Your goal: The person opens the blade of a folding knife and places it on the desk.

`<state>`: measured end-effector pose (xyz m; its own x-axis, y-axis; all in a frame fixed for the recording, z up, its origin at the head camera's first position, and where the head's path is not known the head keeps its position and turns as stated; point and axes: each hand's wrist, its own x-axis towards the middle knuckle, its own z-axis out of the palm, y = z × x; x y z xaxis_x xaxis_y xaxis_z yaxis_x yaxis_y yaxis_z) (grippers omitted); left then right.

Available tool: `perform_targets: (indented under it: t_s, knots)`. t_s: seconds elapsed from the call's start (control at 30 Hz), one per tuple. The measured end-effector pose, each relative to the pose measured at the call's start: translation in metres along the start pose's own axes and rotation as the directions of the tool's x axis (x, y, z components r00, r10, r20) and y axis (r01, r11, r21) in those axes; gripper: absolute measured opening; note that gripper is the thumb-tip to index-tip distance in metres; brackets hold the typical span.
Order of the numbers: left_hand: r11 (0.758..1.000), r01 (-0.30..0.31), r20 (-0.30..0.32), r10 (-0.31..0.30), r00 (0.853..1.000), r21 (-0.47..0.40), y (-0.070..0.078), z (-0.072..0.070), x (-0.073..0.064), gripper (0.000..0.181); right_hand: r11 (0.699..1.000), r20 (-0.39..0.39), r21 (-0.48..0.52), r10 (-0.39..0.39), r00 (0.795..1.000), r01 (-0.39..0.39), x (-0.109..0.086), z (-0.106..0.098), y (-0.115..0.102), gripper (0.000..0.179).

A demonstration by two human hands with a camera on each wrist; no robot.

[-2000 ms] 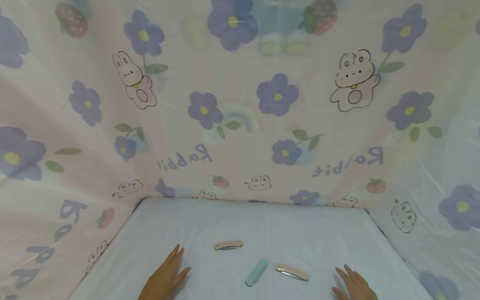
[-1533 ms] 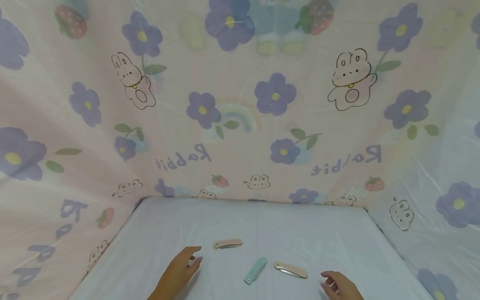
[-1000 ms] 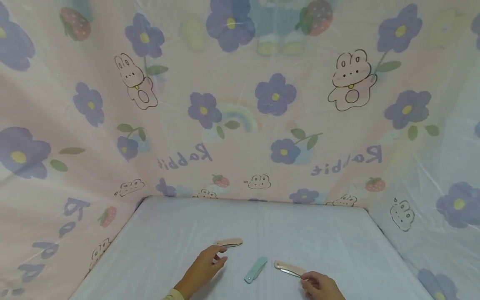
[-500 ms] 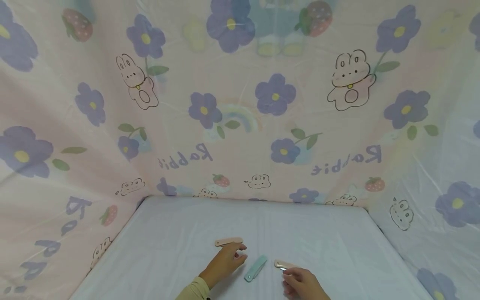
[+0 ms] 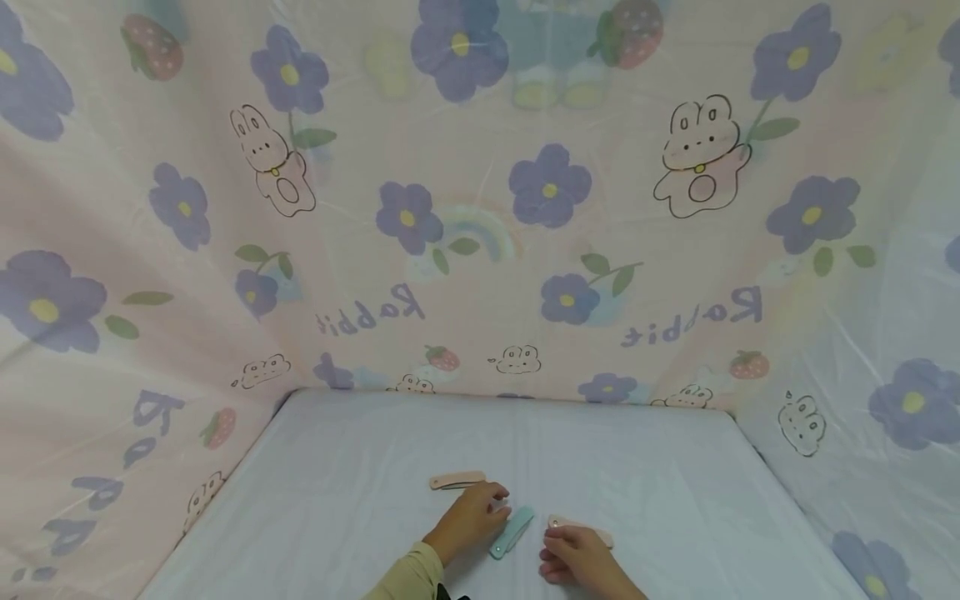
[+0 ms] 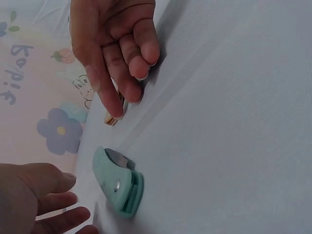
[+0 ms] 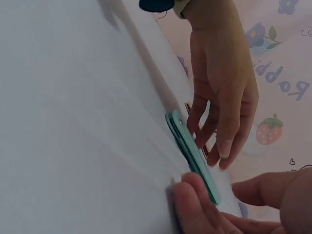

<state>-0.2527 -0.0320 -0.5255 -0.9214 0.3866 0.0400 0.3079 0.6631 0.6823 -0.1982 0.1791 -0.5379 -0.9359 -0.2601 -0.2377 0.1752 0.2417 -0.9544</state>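
Note:
A mint-green folding knife (image 5: 512,533) lies on the white surface between the two hands, its blade folded into the handle. My left hand (image 5: 471,518) hovers at its left with loosely bent fingers; in the left wrist view a small gap parts those fingers (image 6: 58,201) from the green knife (image 6: 116,185). To the right, my right hand (image 5: 577,557) hangs with relaxed fingers, holding nothing, and partly hides a beige folding knife (image 5: 602,536) behind it. Another beige folding knife (image 5: 453,480) lies just beyond the left hand.
The white tabletop (image 5: 375,442) stretches away from me to a patterned fabric wall (image 5: 480,275) at the back. Similar fabric, printed with flowers and rabbits, closes in the left and right sides.
Both hands have come inward from the sides toward the green knife, the left one passing in front of the left beige knife, the right one past the other. The knives lie where they were.

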Motion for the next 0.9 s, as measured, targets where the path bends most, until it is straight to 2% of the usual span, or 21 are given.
perform_targets:
  t_s: [0.13,0.33,0.57,0.7,0.9]
  knots:
    - [0.999,-0.036,-0.011,0.036,0.999,-0.003,-0.001,0.005,0.002,0.024,0.996,-0.014,0.050,0.070,0.997,-0.070,0.006,0.004,-0.001,0.039]
    - [0.997,-0.071,0.012,0.071,0.997,-0.025,-0.002,0.015,0.003,0.023,0.971,0.014,0.221,0.095,0.995,-0.095,0.007,0.011,-0.006,0.041]
    - [0.997,-0.044,0.051,0.047,0.998,-0.056,0.009,0.019,0.003,0.024,0.924,0.030,0.366,0.110,0.993,-0.113,0.012,0.018,-0.009,0.037]
    - [0.998,-0.057,0.030,0.058,0.998,-0.042,0.014,0.019,0.000,0.023,0.900,0.024,0.421,0.108,0.994,-0.108,0.014,0.020,-0.008,0.032]
    - [0.994,-0.108,-0.027,0.108,0.994,0.024,0.012,0.023,-0.003,0.024,0.876,0.037,0.475,0.075,0.996,-0.084,0.014,0.022,-0.006,0.030]
